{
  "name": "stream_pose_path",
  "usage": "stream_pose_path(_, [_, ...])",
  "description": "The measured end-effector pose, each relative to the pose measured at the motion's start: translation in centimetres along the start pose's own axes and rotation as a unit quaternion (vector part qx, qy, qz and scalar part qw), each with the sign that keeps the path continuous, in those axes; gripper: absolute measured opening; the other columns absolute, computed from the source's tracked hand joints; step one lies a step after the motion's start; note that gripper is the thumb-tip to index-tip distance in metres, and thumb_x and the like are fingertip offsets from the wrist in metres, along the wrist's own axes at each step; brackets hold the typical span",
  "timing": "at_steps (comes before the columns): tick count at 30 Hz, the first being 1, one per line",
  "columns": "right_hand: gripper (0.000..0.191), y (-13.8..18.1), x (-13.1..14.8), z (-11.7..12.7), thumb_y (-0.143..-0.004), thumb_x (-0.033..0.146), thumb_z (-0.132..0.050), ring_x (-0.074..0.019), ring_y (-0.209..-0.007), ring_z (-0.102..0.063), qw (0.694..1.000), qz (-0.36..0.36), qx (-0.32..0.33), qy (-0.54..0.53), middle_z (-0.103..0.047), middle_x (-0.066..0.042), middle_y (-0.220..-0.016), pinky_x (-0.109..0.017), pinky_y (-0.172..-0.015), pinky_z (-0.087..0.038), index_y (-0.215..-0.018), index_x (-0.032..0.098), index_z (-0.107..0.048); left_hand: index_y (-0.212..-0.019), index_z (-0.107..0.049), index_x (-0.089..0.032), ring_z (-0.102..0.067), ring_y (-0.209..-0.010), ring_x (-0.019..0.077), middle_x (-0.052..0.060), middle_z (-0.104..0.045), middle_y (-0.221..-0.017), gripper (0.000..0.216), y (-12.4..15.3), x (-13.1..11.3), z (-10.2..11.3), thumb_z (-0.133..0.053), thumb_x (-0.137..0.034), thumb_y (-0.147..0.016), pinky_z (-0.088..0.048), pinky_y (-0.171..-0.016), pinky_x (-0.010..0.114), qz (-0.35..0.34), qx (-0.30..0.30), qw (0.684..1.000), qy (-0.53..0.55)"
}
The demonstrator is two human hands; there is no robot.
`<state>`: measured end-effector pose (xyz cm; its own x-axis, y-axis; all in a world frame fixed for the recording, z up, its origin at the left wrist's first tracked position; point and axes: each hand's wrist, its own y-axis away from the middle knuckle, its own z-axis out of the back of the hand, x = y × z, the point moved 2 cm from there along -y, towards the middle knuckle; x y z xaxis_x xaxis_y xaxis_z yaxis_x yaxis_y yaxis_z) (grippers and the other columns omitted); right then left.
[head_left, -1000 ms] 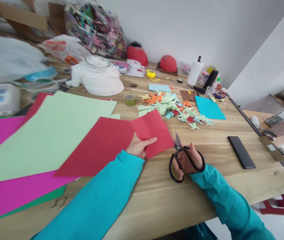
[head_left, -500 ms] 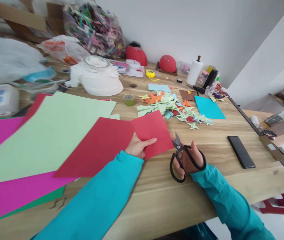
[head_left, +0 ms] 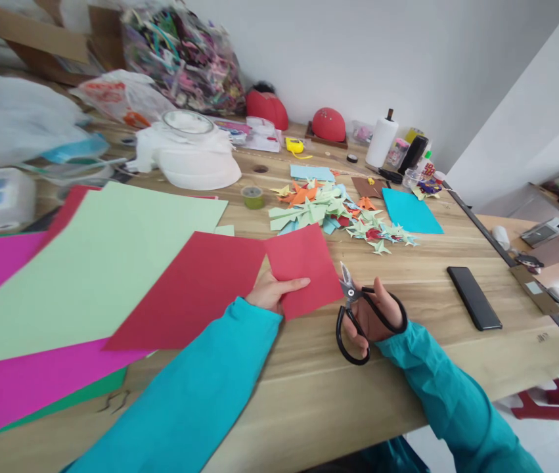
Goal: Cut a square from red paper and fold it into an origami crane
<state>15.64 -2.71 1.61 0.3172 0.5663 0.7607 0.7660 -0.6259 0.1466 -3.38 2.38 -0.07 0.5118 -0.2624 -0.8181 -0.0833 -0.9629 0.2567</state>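
Note:
My left hand (head_left: 274, 291) pinches a small red paper square (head_left: 303, 266), thumb on top, holding it just above the wooden table (head_left: 427, 276). My right hand (head_left: 375, 314) has its fingers through the loops of black scissors (head_left: 355, 312). The short blades point up and left, their tips touching the square's right edge. A larger red sheet (head_left: 195, 289) lies to the left of the square, partly under my left forearm.
Big light-green (head_left: 102, 263), magenta (head_left: 13, 381) and green sheets overlap at the left. A heap of folded paper shapes (head_left: 338, 217) and a cyan sheet (head_left: 410, 211) lie beyond. A black phone (head_left: 473, 297) rests at right. Bags, a white bowl (head_left: 190, 154) and bottles crowd the back.
The red square has shifted slightly right and down with my left hand. The scissors have edged closer, so their tips now meet the square's right edge.

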Motion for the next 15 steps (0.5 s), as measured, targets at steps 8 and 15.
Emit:
stream_pose_path(8, [0.073,0.16,-0.19,-0.1,-0.082,0.064,0.013,-0.0143,-0.036,-0.052,0.999,-0.027,0.033,0.001,-0.062,-0.003,-0.065,-0.022,-0.035,-0.037,-0.137,0.026,-0.017,-0.097,-0.067,-0.016,-0.069,-0.082,0.0302,0.009,-0.073,-0.087,0.054,0.14,-0.88,-0.19,-0.084,-0.022,-0.046,-0.058,-0.071,0.04,0.033,-0.047,0.997,0.056])
stream_pose_path(15, [0.07,0.12,-0.36,0.32,-0.085,0.061,0.011,-0.0143,-0.037,-0.053,1.0,-0.018,0.016,0.014,-0.062,-0.004,-0.066,-0.022,-0.036,-0.038,-0.136,0.024,-0.019,-0.098,-0.067,-0.014,-0.067,-0.085,0.0323,0.011,-0.073,-0.091,0.065,0.16,-0.27,-0.68,-0.087,-0.024,-0.037,-0.057,-0.075,0.043,-0.02,-0.075,0.996,0.038])
